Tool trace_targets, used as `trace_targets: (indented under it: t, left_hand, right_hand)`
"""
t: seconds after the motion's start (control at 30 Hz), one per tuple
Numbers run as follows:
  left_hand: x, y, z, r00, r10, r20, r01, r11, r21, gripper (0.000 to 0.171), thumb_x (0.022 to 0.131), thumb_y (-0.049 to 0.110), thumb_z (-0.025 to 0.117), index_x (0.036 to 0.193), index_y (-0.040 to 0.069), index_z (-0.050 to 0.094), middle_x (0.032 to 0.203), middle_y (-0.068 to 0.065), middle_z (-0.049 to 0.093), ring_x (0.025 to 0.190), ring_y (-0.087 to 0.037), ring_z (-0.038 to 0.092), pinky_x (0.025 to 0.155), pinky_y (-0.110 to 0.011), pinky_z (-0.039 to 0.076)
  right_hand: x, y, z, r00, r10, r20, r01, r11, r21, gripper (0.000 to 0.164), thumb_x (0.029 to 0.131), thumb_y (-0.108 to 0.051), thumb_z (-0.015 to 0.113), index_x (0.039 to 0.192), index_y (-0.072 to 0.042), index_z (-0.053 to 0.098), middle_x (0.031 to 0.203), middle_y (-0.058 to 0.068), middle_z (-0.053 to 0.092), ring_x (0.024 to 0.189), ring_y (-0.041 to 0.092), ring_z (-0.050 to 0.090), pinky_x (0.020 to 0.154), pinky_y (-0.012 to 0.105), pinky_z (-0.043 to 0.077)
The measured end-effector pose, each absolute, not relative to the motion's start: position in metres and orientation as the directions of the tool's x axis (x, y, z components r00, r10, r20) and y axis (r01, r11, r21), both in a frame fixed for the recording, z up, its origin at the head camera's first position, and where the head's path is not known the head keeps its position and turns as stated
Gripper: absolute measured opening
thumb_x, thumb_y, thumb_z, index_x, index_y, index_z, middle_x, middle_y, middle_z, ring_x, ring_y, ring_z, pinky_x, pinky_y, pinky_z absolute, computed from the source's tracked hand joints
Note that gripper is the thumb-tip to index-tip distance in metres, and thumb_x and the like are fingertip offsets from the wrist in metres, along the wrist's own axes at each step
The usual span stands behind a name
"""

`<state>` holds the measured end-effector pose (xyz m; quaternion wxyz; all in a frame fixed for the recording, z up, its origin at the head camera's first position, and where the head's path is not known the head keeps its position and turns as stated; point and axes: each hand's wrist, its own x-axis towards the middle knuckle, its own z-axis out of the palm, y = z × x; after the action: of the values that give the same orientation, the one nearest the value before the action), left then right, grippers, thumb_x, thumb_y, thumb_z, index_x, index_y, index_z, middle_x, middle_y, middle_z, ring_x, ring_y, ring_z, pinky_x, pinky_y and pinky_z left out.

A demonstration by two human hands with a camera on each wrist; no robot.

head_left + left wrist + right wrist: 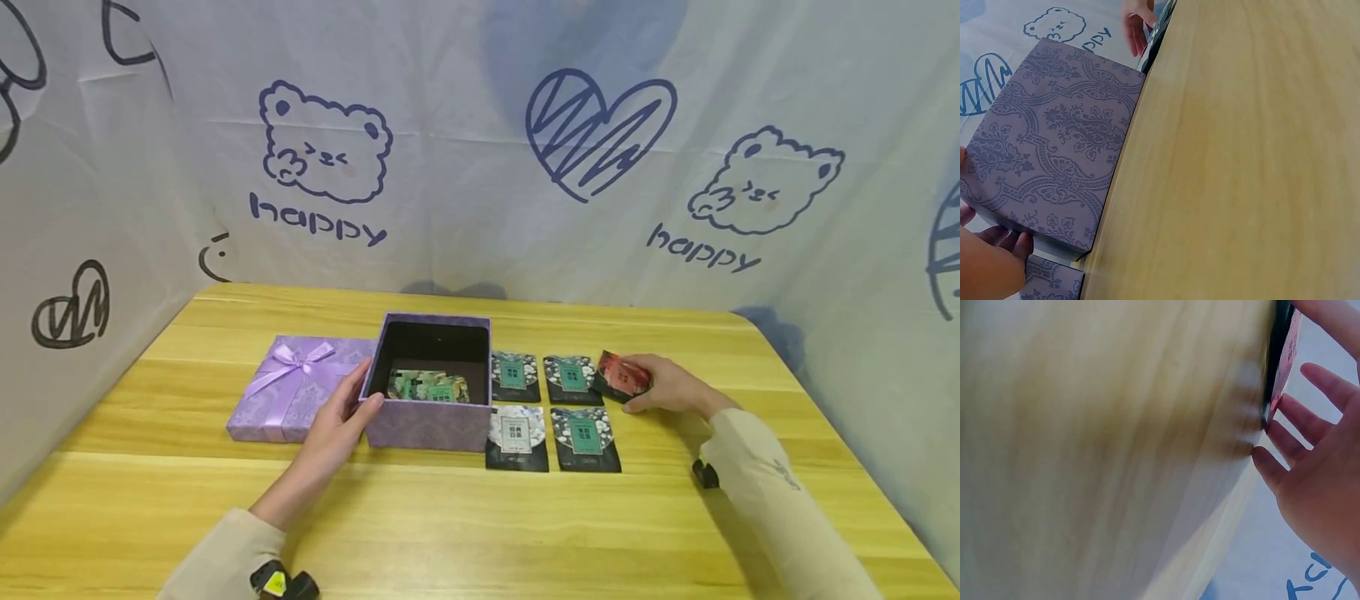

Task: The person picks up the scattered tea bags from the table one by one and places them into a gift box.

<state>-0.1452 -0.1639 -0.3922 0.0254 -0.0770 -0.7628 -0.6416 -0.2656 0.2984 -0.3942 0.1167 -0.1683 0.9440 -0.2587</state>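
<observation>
A purple patterned gift box stands uncovered, with several green tea sachets lying on its dark floor. My left hand grips its near left corner, thumb at the front rim and fingers along the left side. To the right, my right hand pinches a red tea sachet, which is tilted and slightly bent. In the right wrist view, the right hand has its fingers spread, with some fingertips at the edge of the red sachet.
Three green-label sachets and one white sachet lie in two rows right of the box. Left of it is the purple lid with a ribbon bow. A printed cloth hangs behind the wooden table.
</observation>
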Motion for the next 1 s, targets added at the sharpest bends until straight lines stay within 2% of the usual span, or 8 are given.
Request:
trace_targets:
  t: [0.13,0.27,0.5,0.63,0.73,0.8,0.9,1.0]
  left_hand:
    - [-0.146,-0.164,-0.394,-0.986,0.088,0.143,0.156,0.17,0.973,0.059,0.102,0.016,0.05,0.153,0.003,0.022,0.156,-0.02,0.021,0.139,-0.036,0.026,0.111,-0.045,0.024]
    - [-0.146,-0.164,-0.395,-0.986,0.088,0.14,0.153,0.174,0.973,0.059,0.102,0.017,0.05,0.153,0.003,0.022,0.156,-0.02,0.021,0.138,-0.036,0.028,0.111,-0.045,0.025]
    - [-0.145,-0.164,-0.394,-0.988,0.087,0.129,0.142,0.166,0.976,0.059,0.103,0.017,0.049,0.154,0.005,0.022,0.156,-0.02,0.022,0.137,-0.037,0.029,0.11,-0.045,0.026]
    - [-0.145,-0.164,-0.394,-0.988,0.086,0.127,0.139,0.156,0.978,0.06,0.103,0.017,0.049,0.154,0.004,0.021,0.156,-0.02,0.021,0.137,-0.037,0.029,0.111,-0.045,0.025]
    - [-0.146,-0.164,-0.395,-0.986,0.087,0.139,0.151,0.15,0.977,0.059,0.103,0.016,0.049,0.153,0.003,0.021,0.156,-0.02,0.021,0.138,-0.037,0.028,0.111,-0.045,0.025]
    - [-0.147,-0.164,-0.396,-0.985,0.088,0.15,0.162,0.148,0.976,0.059,0.102,0.015,0.049,0.153,0.002,0.021,0.156,-0.021,0.021,0.138,-0.037,0.028,0.111,-0.044,0.025]
    - [-0.147,-0.164,-0.397,-0.983,0.088,0.159,0.171,0.15,0.974,0.059,0.102,0.014,0.049,0.153,0.001,0.022,0.155,-0.021,0.022,0.137,-0.037,0.029,0.111,-0.044,0.025]
    - [-0.147,-0.164,-0.397,-0.983,0.089,0.158,0.17,0.154,0.973,0.059,0.102,0.014,0.049,0.153,0.002,0.022,0.155,-0.021,0.022,0.137,-0.037,0.028,0.111,-0.045,0.025]
  right_hand:
    - [-0.264,0.299,-0.395,-0.909,-0.402,-0.108,-0.285,0.79,-0.542,0.085,0.074,-0.02,0.085,0.14,0.01,0.041,0.119,0.024,0.057,0.098,0.031,0.055,0.088,0.048,0.046]
    - [-0.265,0.299,-0.396,-0.897,-0.431,-0.097,-0.306,0.765,-0.567,0.081,0.077,-0.021,0.082,0.14,0.01,0.041,0.106,0.016,0.061,0.084,0.023,0.052,0.077,0.039,0.046]
    - [-0.264,0.298,-0.394,-0.886,-0.456,-0.081,-0.32,0.729,-0.605,0.077,0.081,-0.02,0.078,0.141,0.011,0.039,0.09,0.007,0.059,0.073,0.02,0.046,0.065,0.033,0.042]
    - [-0.262,0.297,-0.393,-0.887,-0.456,-0.074,-0.322,0.726,-0.608,0.075,0.084,-0.022,0.076,0.141,0.01,0.039,0.083,0.007,0.056,0.069,0.02,0.044,0.061,0.032,0.039]
    - [-0.258,0.294,-0.392,-0.897,-0.438,-0.063,-0.323,0.745,-0.583,0.076,0.085,-0.026,0.076,0.141,0.009,0.04,0.095,0.014,0.06,0.077,0.023,0.049,0.069,0.036,0.044]
    - [-0.255,0.292,-0.392,-0.907,-0.416,-0.06,-0.316,0.768,-0.556,0.077,0.085,-0.03,0.075,0.142,0.008,0.04,0.111,0.023,0.058,0.09,0.03,0.053,0.08,0.045,0.047]
    - [-0.251,0.29,-0.391,-0.919,-0.392,-0.048,-0.312,0.795,-0.52,0.079,0.084,-0.033,0.076,0.141,0.008,0.041,0.131,0.032,0.047,0.111,0.041,0.049,0.095,0.057,0.041]
    - [-0.249,0.288,-0.39,-0.919,-0.392,-0.044,-0.313,0.793,-0.523,0.079,0.082,-0.031,0.078,0.142,0.006,0.041,0.134,0.035,0.041,0.119,0.048,0.043,0.097,0.062,0.038]
